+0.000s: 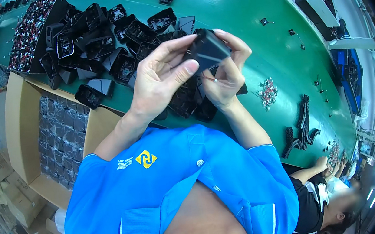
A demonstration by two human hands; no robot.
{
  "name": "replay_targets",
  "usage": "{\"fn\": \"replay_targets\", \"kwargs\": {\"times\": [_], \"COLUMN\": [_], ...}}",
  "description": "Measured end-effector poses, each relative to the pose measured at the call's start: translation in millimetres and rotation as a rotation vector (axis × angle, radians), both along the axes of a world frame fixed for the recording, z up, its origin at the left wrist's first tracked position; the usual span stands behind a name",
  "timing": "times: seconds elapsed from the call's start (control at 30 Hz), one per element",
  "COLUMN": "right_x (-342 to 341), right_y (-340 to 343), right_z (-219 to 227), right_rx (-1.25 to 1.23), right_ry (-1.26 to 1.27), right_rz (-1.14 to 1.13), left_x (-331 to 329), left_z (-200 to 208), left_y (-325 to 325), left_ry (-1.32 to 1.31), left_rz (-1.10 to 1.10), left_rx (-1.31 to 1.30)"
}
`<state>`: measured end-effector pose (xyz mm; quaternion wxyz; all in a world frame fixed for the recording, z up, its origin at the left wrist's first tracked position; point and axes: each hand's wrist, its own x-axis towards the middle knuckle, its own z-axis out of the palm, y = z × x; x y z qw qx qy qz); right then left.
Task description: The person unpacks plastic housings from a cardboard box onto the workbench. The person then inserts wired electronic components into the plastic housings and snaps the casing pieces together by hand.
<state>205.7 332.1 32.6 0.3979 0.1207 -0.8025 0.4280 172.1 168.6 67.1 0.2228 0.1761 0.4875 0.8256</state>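
Observation:
Both hands are raised over the green table, holding up one black plastic housing [211, 49]. My left hand [160, 76] grips its left side, with the thumb on the near face and the fingers behind. From the other side my right hand [228, 77] holds it with curled fingers, partly hidden by the housing. A thin wire end [210, 79] shows against the right palm; what it is attached to is out of sight. Below and behind the hands lies a heap of similar black housings [139, 31], some with their hollow insides facing up.
At the far left stands a box of small wired parts [32, 35]. An open carton [21, 132] with wrapped black pieces sits left of me. The green table [224, 0] bears a small pile of wired parts [268, 94] and black strips [304, 123]. Another person [317, 199] works at right.

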Motion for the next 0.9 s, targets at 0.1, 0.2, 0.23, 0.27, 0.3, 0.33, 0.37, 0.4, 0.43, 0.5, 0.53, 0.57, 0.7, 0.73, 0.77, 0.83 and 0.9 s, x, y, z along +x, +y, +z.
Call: {"fn": "replay_targets", "kwargs": {"times": [0.1,0.2,0.23,0.27,0.3,0.33,0.37,0.4,0.43,0.5,0.53,0.57,0.7,0.73,0.77,0.83,0.9], "right_x": [-9,-21,-27,-35,-47,-62,-76,-87,-98,-116,-120,-123,-128,-129,-130,-131,-129], "right_y": [-2,-5,-2,5,16,28,40,56,74,103,110,112,121,119,118,117,121], "right_z": [8,19,24,28,26,25,24,19,12,-7,-14,-18,-25,-25,-23,-18,-16], "right_rx": [0.092,0.222,0.273,0.324,0.319,0.403,0.485,0.479,0.536,0.645,0.695,0.690,0.709,0.707,0.719,0.742,0.750], "right_ry": [-0.042,-0.107,-0.126,-0.145,-0.138,-0.200,-0.262,-0.260,-0.346,-0.518,-0.605,-0.601,-0.700,-0.699,-0.721,-0.768,-0.794], "right_rz": [0.010,0.081,0.058,0.037,0.029,-0.045,-0.118,-0.138,-0.174,-0.235,-0.256,-0.265,-0.245,-0.243,-0.241,-0.242,-0.248], "left_x": [-6,-11,-12,-13,-18,-23,-28,-33,-37,-38,-35,-31,-21,-20,-20,-22,-27], "left_z": [-4,-7,-7,-7,-10,-11,-13,-18,-23,-33,-37,-41,-52,-53,-53,-54,-53], "left_y": [-1,-5,-5,-7,-10,-17,-27,-39,-53,-77,-84,-88,-97,-97,-95,-87,-79], "left_ry": [-0.108,-0.324,-0.261,-0.196,-0.188,0.030,0.252,0.432,0.619,0.695,0.752,0.764,0.809,0.809,0.786,0.742,0.723], "left_rz": [0.026,0.090,0.116,0.144,0.137,0.302,0.466,0.547,0.624,0.628,0.649,0.646,0.611,0.612,0.622,0.637,0.640], "left_rx": [0.079,0.270,0.204,0.138,0.134,-0.095,-0.323,-0.542,-0.755,-0.886,-1.029,-1.025,-1.194,-1.197,-1.192,-1.179,-1.171]}}
